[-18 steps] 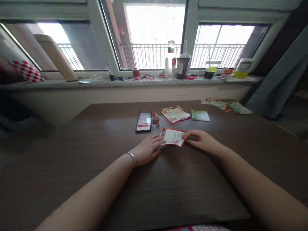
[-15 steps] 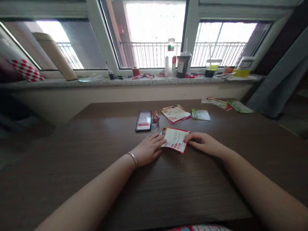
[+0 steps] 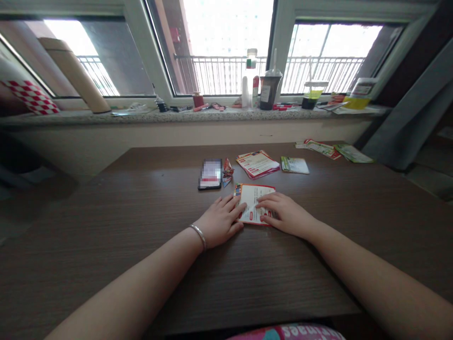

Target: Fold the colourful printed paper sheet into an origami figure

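Note:
A white leaflet with a red border (image 3: 254,197) lies flat on the dark wooden table (image 3: 141,226). My left hand (image 3: 222,221), with a bracelet at the wrist, rests on the leaflet's left edge, fingers stretched flat. My right hand (image 3: 283,215) lies over the leaflet's right and lower part, fingers flat and pressing down on it. Both hands touch the paper and neither one grips it.
Behind the leaflet lie a phone (image 3: 210,174), a small folded paper figure (image 3: 227,172), a stack of red leaflets (image 3: 257,164) and a green leaflet (image 3: 295,165). More leaflets (image 3: 332,150) sit at the far right. Cups and bottles (image 3: 269,92) line the window sill.
The leaflet has turned from lying slanted to lying upright. My right hand slid from its right edge onto its surface. My left hand stayed at the left edge.

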The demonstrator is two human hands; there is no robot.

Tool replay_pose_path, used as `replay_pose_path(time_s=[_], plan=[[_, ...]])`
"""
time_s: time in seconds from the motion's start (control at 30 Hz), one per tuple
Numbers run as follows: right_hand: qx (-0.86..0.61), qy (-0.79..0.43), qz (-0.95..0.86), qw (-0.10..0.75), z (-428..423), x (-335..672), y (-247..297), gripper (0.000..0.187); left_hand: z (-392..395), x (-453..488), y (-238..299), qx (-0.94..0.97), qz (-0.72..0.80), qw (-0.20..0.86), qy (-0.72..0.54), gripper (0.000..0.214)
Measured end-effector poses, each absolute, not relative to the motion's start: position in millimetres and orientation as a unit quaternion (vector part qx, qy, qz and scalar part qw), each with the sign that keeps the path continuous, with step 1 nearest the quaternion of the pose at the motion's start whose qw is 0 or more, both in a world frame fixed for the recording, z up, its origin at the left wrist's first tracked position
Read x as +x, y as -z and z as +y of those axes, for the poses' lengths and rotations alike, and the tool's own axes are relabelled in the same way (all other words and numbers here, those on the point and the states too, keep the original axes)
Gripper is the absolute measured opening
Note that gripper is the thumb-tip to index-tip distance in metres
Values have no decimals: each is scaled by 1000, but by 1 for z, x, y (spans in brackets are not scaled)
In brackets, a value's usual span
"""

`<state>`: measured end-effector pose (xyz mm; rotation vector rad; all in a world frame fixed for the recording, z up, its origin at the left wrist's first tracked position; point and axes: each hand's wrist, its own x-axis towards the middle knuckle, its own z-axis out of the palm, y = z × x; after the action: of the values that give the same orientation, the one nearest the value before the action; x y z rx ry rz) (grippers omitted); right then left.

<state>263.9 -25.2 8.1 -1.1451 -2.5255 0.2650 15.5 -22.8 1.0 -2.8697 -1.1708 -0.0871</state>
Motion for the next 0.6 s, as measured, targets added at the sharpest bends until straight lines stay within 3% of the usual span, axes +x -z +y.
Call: replay_pose_path(time_s=[0.17,0.6], plan=[[-384,-79,-906,161,-25,264,-4,46,-26,16,-8,-934,-355,17,37,53],[-388,-53,-906,160,-23,264,-4,26,-28,21,-18,-950,-306,-13,66,32]])
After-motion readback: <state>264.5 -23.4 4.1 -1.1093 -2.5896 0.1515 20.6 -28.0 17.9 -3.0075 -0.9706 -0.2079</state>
